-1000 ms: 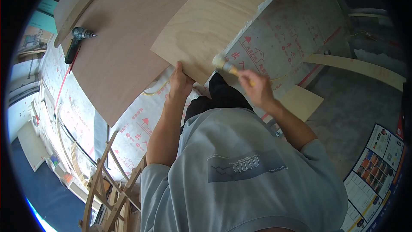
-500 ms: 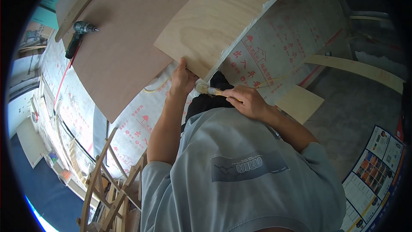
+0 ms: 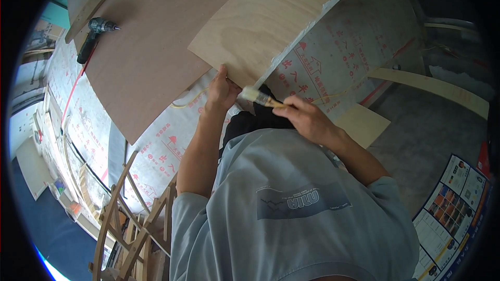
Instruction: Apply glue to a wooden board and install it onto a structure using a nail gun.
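A pale plywood board point(image 3: 271, 26) slants across the work surface, with white glue-like paste along its right edge. My left hand point(image 3: 222, 92) grips the board's near end, thumb on top and the other fingers underneath. In my right hand point(image 3: 307, 117) is a paintbrush point(image 3: 266, 100), held by its wooden handle. Its bristles are coated white and point left, close to the board's near corner and my left fingers. I cannot tell whether they touch the board.
Beneath the plywood lies a large brown sheet point(image 3: 151, 57). A cordless drill point(image 3: 95, 36) rests at its left, beside a wooden strip point(image 3: 99, 1). Printed white sheeting point(image 3: 307, 73) covers the floor. At the lower left stands a wooden frame point(image 3: 122, 218); a printed poster point(image 3: 453, 203) lies lower right.
The paintbrush has risen slightly, its bristles tilting up toward the board's near corner. My right hand has shifted up a little with it. My left hand still holds the board.
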Available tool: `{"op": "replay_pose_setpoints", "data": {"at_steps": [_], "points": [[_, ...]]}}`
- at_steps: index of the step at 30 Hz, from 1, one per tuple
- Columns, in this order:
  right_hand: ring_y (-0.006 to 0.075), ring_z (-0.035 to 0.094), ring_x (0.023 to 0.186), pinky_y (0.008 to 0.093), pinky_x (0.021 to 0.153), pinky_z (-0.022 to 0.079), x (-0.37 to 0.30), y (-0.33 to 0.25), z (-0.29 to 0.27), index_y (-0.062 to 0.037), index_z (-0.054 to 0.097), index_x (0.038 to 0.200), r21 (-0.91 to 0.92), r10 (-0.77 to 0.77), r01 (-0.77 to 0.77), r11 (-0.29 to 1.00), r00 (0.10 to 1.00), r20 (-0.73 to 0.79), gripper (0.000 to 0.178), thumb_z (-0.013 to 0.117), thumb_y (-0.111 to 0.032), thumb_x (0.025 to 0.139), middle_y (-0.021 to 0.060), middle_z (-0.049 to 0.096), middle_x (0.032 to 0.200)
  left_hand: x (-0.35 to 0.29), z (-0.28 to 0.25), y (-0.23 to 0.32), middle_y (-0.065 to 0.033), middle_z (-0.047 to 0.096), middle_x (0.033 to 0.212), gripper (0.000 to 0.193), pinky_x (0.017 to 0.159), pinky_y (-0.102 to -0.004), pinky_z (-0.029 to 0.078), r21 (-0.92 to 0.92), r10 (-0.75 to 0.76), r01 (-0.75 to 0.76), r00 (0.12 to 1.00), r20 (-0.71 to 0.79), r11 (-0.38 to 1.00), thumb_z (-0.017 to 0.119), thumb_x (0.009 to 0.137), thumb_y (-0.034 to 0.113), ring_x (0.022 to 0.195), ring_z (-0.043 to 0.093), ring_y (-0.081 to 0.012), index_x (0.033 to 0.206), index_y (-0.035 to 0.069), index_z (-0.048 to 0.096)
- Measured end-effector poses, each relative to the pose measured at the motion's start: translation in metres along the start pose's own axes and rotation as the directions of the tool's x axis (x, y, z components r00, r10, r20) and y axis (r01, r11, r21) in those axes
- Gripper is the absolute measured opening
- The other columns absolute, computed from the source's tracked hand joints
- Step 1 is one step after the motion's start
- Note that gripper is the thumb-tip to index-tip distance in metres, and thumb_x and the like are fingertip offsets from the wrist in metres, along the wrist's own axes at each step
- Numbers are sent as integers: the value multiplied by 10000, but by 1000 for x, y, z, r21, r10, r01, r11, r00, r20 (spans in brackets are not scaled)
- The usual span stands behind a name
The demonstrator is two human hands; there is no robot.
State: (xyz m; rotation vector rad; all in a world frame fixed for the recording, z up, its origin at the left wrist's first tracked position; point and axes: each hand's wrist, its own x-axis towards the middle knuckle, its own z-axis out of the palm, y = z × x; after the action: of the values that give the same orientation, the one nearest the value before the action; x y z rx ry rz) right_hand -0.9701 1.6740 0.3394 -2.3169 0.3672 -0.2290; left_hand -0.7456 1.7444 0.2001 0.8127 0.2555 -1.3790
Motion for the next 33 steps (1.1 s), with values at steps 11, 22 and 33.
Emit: {"op": "replay_pose_setpoints", "data": {"at_steps": [11,22,33], "points": [[236,604,808,321,688,495,-3,14,-2,-53,673,1066,-22,71,-70,997,997,29,230,590,5,859,99,563,971,5,-7,-2,-214,484,1348,528,1011,-548,397,41,-26,25,1000,9,999,287,1042,375,1220,508,-379,1375,-32,330],[256,626,794,336,677,508,0,49,-26,-36,669,1044,-77,60,-68,995,993,-101,190,606,1,869,116,605,909,5,-3,0,-229,489,1334,533,1002,-560,399,48,-41,41,999,-7,998,273,1042,377,1198,522,-396,1368,-40,338],[130,591,700,270,617,469,19,128,-100,-15,671,1000,-86,312,-356,930,893,-324,138,588,-21,890,76,652,830,5,-9,-1,-231,522,1295,512,975,-570,424,53,-52,54,998,-45,997,274,1042,372,1159,549,-405,1346,-31,359]]}}
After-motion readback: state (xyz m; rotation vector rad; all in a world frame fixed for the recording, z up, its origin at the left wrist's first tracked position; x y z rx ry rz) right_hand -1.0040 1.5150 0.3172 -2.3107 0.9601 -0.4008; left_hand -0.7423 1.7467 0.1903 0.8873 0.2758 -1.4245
